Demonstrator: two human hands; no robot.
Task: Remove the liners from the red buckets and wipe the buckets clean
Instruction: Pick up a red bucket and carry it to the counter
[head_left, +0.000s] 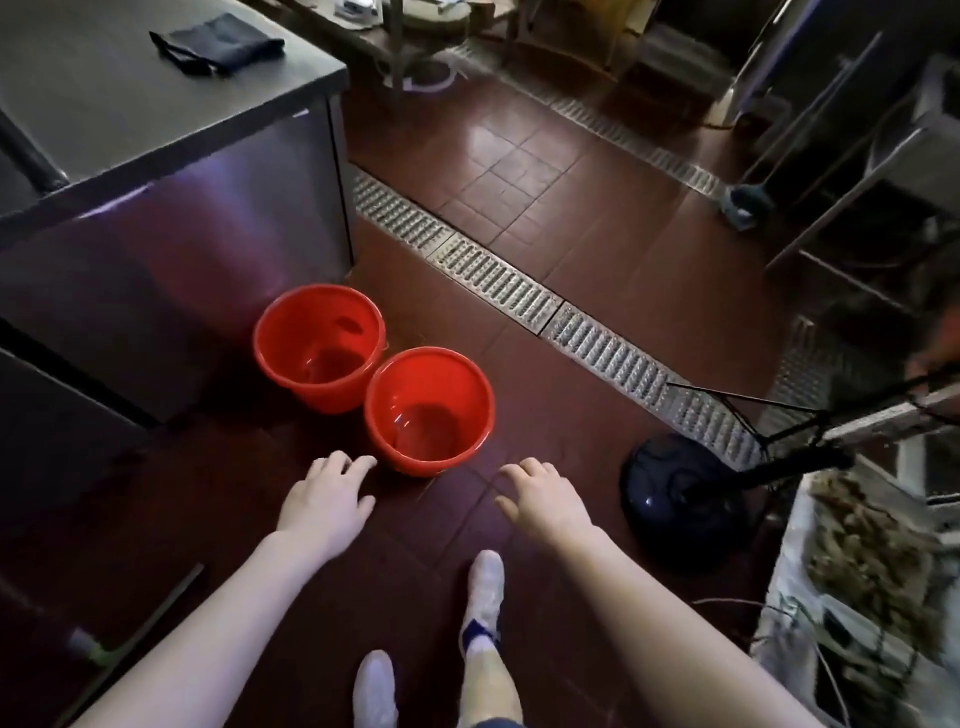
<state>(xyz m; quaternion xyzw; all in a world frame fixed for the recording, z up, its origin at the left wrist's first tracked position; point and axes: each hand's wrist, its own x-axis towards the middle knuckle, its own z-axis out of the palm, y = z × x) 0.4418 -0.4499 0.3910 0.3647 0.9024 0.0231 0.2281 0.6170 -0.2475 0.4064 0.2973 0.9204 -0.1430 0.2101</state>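
Tiled floor (571, 208): buckets (428, 410) beside steel counter (156, 249).

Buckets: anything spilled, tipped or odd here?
Nothing spilled or tipped. Both red buckets, the far bucket and the near bucket, stand upright on the tile floor, touching or nearly so. A thin clear liner may be inside each; too glossy to be sure. The left hand and right hand are open and empty.

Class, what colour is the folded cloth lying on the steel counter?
Black or very dark, seen in the head view: folded cloth.
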